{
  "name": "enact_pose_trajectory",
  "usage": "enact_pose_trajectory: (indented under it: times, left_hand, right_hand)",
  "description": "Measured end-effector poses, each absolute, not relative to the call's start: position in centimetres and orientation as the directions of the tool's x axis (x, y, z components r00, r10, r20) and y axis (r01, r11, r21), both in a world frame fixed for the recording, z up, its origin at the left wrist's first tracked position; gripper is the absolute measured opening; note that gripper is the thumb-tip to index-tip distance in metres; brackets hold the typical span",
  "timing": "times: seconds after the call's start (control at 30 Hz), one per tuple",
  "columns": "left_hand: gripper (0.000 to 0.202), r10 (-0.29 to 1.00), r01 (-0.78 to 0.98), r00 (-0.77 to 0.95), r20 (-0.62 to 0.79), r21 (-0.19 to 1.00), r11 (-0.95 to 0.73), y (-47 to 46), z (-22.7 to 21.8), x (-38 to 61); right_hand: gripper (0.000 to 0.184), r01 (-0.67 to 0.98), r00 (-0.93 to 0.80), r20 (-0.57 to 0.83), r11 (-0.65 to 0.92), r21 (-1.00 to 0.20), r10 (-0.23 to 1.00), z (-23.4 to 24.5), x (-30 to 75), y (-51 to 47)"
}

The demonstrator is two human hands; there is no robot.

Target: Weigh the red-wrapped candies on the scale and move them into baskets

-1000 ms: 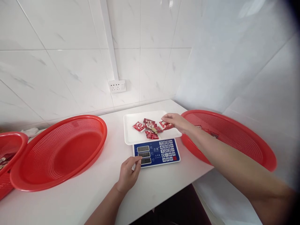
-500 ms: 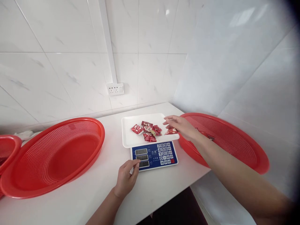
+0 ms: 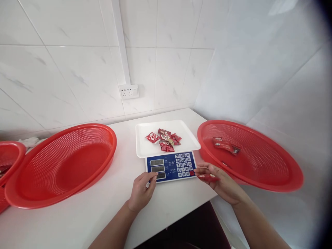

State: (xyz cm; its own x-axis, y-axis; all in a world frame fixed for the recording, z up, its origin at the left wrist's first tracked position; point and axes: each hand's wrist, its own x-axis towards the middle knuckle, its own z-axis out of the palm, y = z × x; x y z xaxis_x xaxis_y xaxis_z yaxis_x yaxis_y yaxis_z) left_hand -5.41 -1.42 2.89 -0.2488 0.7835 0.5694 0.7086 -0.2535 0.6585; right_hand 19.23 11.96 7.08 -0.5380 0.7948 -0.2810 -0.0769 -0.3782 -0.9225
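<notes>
The step in hand looks like weighing small goods. A pale tiled wall (image 3: 77, 79) stands beyond both grips, and the white table (image 3: 124, 166) spreads beneath them. The left basket (image 3: 28, 204), red and wide, sits left of the left grip, with part of a third basket (image 3: 19, 147) past it. The right basket (image 3: 269, 166) lies just beyond the right grip. Between and slightly ahead of the grips is the scale (image 3: 169, 169), its white pan (image 3: 188, 140) farther out. A socket (image 3: 129, 91) is on the wall, ahead of the left grip.

The left grip (image 3: 142, 190) is at the display (image 3: 157, 162), thumb and forefinger drawn together; I cannot tell whether they pinch anything. The right grip (image 3: 220, 183), near the scale's right end, is lightly closed around the held packet (image 3: 208, 177).

Ahead, between the grips, a few packets (image 3: 166, 138) heap on the pan; more packets (image 3: 223, 144) lie in the right basket. The next move, I judge, calls for a gentle pinch, released only over a resting place.
</notes>
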Motion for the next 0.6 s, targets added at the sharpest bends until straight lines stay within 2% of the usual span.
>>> enact_pose_trajectory:
  times: [0.2,0.27,0.43,0.6]
  left_hand:
    - [0.016,0.787,0.716,-0.251,0.564,0.655,-0.242,-1.4,3.1,-5.5]
    - [0.016,0.787,0.717,-0.249,0.565,0.654,-0.243,-1.4,3.1,-5.5]
    - [0.015,0.784,0.713,-0.244,0.571,0.653,-0.255,-1.4,3.0,-5.4]
    - [0.014,0.78,0.726,-0.24,0.577,0.64,-0.25,-1.4,3.1,-5.4]
  right_hand:
    - [0.052,-0.265,-0.564,-0.121,-0.318,-0.91,0.817,8.4,18.9,11.6]
    - [0.049,-0.27,-0.53,-0.133,-0.315,-0.91,0.837,8.5,18.8,11.4]
    - [0.029,-0.274,-0.346,-0.221,-0.323,-0.906,0.912,8.2,18.9,11.7]
    - [0.023,-0.312,-0.259,-0.213,-0.29,-0.905,0.942,8.1,19.5,12.3]
